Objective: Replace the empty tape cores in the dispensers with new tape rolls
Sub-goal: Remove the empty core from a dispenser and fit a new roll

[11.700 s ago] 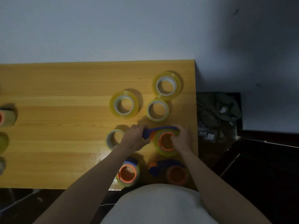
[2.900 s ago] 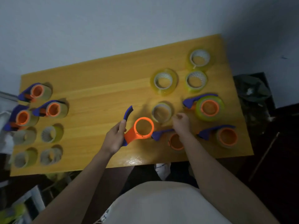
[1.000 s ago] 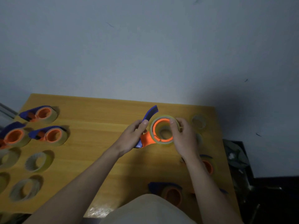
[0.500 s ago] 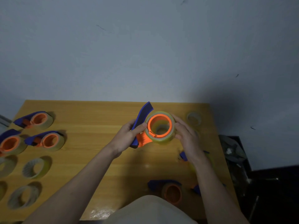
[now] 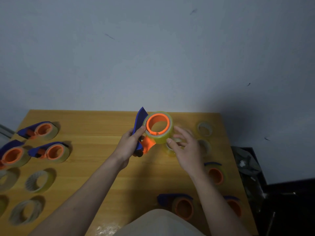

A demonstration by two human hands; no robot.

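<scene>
- Nearest us, low on the yellow wooden bench (image 5: 95,169), stand three blue-and-orange dispensers (image 5: 180,205) in shadow on the right, and bare cardboard tape cores (image 5: 38,180) on the left.
- Our left hand (image 5: 129,145) grips the blue handle of the blue-and-orange tape dispenser (image 5: 144,133), held above the bench, thumb against the roll.
- Our right hand (image 5: 185,150) is released, fingers spread; whether the fingertips touch the roll, we cannot tell.
- The clear yellowish tape roll (image 5: 161,133) sits around the dispenser's orange hub, so we judge the loading step nearly finished.
- Next we likely need to find the tape's free end and lead it to the cutter, then set this dispenser down.
- Further left, three loaded dispensers (image 5: 51,151) lie in a group; at the far right edge rest two spare pale rolls (image 5: 204,129).
</scene>
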